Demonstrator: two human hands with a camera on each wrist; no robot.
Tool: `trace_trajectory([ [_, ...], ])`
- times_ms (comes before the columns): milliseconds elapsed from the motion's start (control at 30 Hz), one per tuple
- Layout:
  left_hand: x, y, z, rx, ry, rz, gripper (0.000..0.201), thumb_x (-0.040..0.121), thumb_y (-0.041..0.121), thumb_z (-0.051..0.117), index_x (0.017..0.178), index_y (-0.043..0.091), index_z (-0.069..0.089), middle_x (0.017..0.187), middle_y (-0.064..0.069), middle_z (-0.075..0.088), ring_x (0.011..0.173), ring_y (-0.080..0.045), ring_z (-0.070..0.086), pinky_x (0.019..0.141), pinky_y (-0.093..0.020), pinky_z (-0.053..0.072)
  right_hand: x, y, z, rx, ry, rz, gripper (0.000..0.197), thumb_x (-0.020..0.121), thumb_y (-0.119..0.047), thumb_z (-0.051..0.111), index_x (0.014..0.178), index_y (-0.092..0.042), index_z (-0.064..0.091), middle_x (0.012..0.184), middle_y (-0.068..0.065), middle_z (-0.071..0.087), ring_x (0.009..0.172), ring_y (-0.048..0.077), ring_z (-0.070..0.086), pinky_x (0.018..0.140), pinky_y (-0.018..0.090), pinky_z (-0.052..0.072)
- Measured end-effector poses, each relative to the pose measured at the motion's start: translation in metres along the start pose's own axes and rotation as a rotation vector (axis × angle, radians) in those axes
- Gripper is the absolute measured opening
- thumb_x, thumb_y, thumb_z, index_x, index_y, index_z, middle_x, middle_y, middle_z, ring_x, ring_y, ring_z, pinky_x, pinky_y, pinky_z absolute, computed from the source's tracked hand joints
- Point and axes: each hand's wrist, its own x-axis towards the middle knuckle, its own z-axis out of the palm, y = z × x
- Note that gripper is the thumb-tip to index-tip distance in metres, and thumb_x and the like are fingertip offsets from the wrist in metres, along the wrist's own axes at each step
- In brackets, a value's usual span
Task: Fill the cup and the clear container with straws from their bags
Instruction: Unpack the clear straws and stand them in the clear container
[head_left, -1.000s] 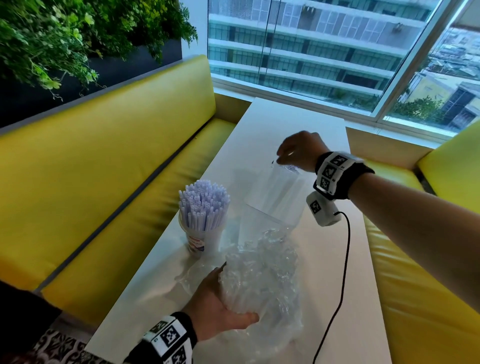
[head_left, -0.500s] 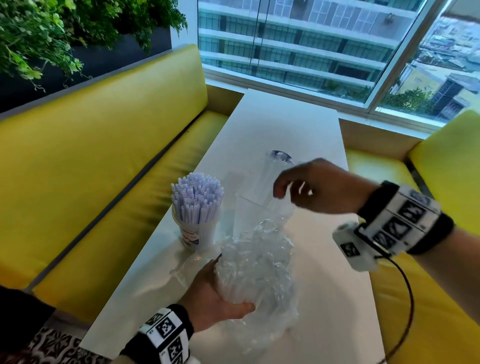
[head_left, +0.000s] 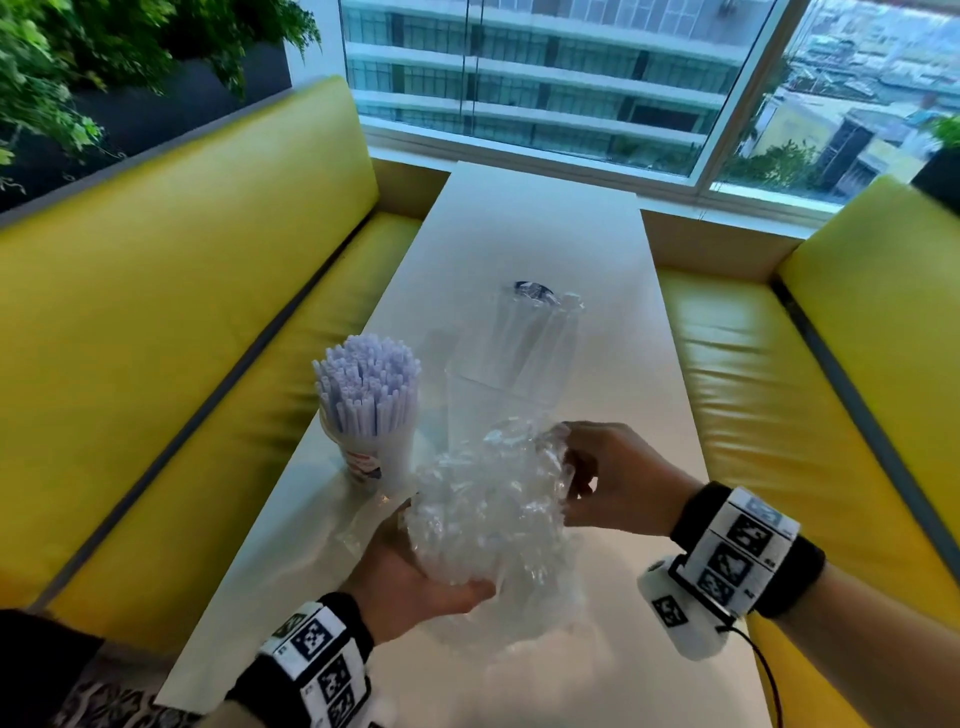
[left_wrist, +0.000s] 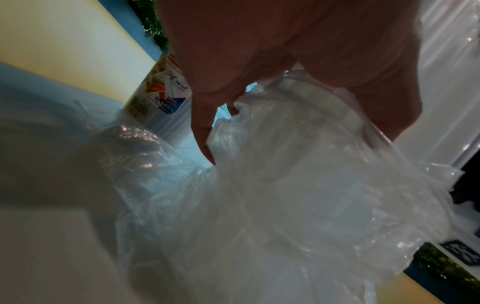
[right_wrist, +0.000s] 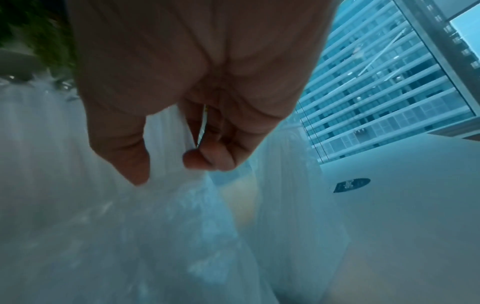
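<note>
A crumpled clear bag of straws (head_left: 488, 514) stands on the white table (head_left: 545, 234) in front of me. My left hand (head_left: 431, 556) grips it from the lower left, thumb in front and fingers behind. My right hand (head_left: 566, 483) pinches the bag's upper right edge; in the right wrist view its thumb (right_wrist: 135, 164) and fingertips close on the thin plastic (right_wrist: 166, 168). Just behind the bag stands the clear container (head_left: 467, 400) with a few clear straws (head_left: 540, 338) leaning in it. The printed paper cup (head_left: 371, 462), packed with white straws (head_left: 363, 384), stands left of the container.
Yellow benches (head_left: 182, 338) run along both sides of the table, with a window at the far end and plants at upper left. A dark round sticker (head_left: 532, 288) lies on the table beyond the container. A loose clear bag (left_wrist: 135, 144) lies by the cup's foot.
My right hand came back from the tops of the clear straws in the container to the bag and took hold of its upper edge. My left hand kept its grip on the bag.
</note>
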Motion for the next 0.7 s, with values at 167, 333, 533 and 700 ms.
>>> trace_trajectory([
  [167,-0.005,-0.005,-0.005,-0.047,-0.011,-0.028,0.067,0.053,0.025,0.092,0.114,0.02,0.064,0.109,0.012,0.073,0.104,-0.004,0.068,0.085,-0.011,0.05,-0.005,0.002,0.019,0.173,0.139,-0.126,0.035,0.066,-0.026,0.075,0.075,-0.055,0.06,0.081,0.0,0.062,0.056,0.014,0.047,0.053,0.026,0.043],
  [333,-0.005,-0.003,-0.002,-0.011,0.011,-0.017,0.062,0.054,0.023,0.093,0.109,0.024,0.064,0.105,0.019,0.073,0.101,0.0,0.068,0.084,-0.007,0.049,-0.006,0.007,0.019,0.593,0.243,0.001,0.021,0.064,-0.021,0.081,0.08,-0.024,0.069,0.079,-0.007,0.064,0.07,0.013,0.059,0.065,0.03,0.048],
  [533,-0.003,-0.001,-0.003,-0.023,0.002,-0.016,0.065,0.053,0.027,0.092,0.112,0.027,0.063,0.109,0.018,0.072,0.105,-0.002,0.067,0.089,-0.014,0.051,-0.01,0.006,0.02,0.589,0.124,0.027,0.041,0.074,-0.036,0.07,0.101,-0.007,0.068,0.087,-0.015,0.067,0.077,0.0,0.059,0.07,0.014,0.044],
  [700,-0.002,-0.003,-0.004,-0.023,0.0,-0.028,0.067,0.056,0.025,0.093,0.115,0.027,0.062,0.112,0.012,0.072,0.109,-0.007,0.067,0.096,-0.029,0.052,-0.021,0.013,0.012,0.463,-0.067,0.093,0.055,0.068,-0.015,0.065,0.119,-0.035,0.065,0.117,0.007,0.062,0.092,0.017,0.056,0.07,0.032,0.048],
])
